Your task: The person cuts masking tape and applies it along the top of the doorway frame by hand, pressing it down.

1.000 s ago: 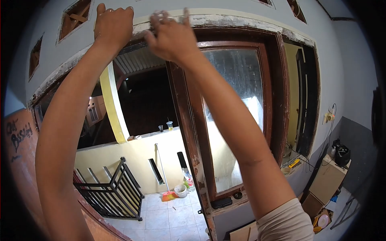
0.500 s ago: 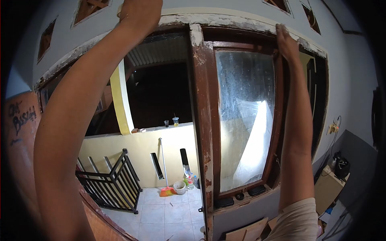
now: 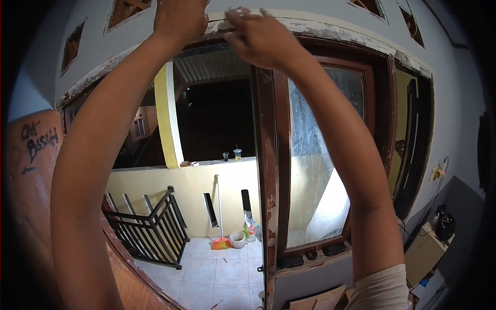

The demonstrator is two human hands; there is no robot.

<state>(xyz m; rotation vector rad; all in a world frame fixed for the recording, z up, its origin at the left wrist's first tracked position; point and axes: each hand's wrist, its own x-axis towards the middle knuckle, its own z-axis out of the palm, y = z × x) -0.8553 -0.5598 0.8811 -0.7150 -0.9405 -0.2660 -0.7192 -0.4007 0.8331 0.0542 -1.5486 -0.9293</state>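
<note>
Both my arms reach up to the top beam of a door-and-window frame [image 3: 341,32], whose white paint is chipped and flaking. At the top edge of the view, my left hand [image 3: 182,19] is closed beside the beam; its fingers are partly cut off, and whatever it holds is hidden. My right hand [image 3: 266,41] is just to its right, in front of the beam above the brown door post [image 3: 268,134]. Its fingers are apart and slightly blurred, with nothing visible in them. A pale strip [image 3: 310,20] runs along the wall just above the beam.
A dusty glass window [image 3: 323,124] stands behind my right forearm. Through the doorway are a black metal gate [image 3: 150,222], a broom [image 3: 221,243], a bucket [image 3: 237,239] and cups [image 3: 237,154] on a low wall. A cabinet [image 3: 426,250] is at right.
My right hand has moved left along the beam, from above the window's right side to near my left hand. The view has shifted slightly; my left hand stays high by the beam.
</note>
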